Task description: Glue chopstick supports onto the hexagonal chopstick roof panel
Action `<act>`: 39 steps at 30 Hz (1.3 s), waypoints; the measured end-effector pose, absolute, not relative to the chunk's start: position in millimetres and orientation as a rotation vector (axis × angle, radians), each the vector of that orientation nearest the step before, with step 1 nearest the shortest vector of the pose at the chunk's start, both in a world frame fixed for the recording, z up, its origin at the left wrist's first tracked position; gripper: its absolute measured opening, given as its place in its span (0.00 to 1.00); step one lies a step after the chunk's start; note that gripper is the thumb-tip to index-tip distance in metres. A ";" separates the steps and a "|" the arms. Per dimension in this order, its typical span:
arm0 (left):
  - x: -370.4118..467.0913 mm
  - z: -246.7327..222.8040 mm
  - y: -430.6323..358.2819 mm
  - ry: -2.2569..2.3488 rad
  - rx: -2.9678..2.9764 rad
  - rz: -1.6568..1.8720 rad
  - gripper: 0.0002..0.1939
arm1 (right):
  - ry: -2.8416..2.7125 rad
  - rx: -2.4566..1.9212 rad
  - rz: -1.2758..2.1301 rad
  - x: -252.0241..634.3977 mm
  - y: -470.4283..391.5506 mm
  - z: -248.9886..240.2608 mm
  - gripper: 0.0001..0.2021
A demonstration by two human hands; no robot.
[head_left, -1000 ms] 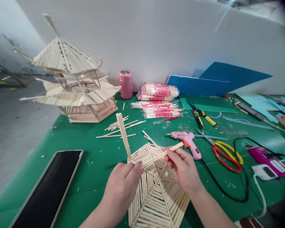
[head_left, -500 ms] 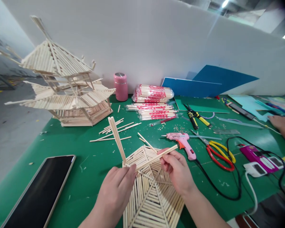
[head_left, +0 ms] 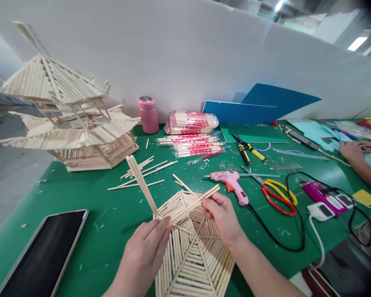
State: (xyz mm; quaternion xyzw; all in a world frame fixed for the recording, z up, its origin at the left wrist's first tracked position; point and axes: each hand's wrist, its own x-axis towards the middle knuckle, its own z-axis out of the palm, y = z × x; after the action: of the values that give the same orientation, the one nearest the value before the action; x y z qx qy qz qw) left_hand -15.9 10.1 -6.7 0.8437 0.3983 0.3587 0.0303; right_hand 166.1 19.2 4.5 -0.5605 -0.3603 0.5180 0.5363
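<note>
Both hands hold a short bundle of pale wooden sticks (head_left: 194, 206) tilted over a flat, many-sided panel of glued sticks (head_left: 194, 264). My left hand (head_left: 146, 247) pinches the bundle's lower left end, close to the panel's corner. Farther up, my right hand (head_left: 220, 216) grips it between thumb and fingers, and the free end sticks out past them. At that left corner a post of several sticks (head_left: 142, 187) stands up, leaning left. My left fingertips hide the bundle's near end, so I cannot tell whether it touches the post.
A pink glue gun (head_left: 230, 181), red-and-yellow-handled scissors (head_left: 278, 196) and wire strippers (head_left: 249, 152) lie right. Loose sticks (head_left: 142, 173) and wrapped sticks (head_left: 191, 123) lie behind. A stick pavilion (head_left: 80, 132) and phone (head_left: 43, 251) are left. Another person's hands (head_left: 355, 152) work far right.
The view has turned slightly right, so things appear farther left. My hands keep hold of the stick bundle with little change. More of the other person's hands shows at far right.
</note>
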 end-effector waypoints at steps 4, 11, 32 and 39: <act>-17.9 -6.1 10.9 1.246 2.584 1.099 0.11 | -0.925 -1.328 1.263 169.0 18.7 7.5 0.09; -20.0 -10.1 11.5 1.260 2.571 1.096 0.11 | -1.396 -1.849 0.340 244.1 17.6 7.4 0.11; -21.7 -6.3 12.2 1.381 2.579 1.115 0.10 | -0.952 -1.526 1.132 280.9 -10.0 32.8 0.14; -20.2 -2.3 9.7 1.403 2.574 1.132 0.10 | -1.285 -1.715 0.957 257.1 -40.1 35.7 0.15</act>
State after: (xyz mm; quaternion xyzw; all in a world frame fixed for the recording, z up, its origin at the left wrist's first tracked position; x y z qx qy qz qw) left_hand -20.2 9.7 -2.3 0.8191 0.4464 0.3602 -0.0004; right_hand 257.1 -40.1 35.7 -0.6740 -0.5047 0.3760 0.3868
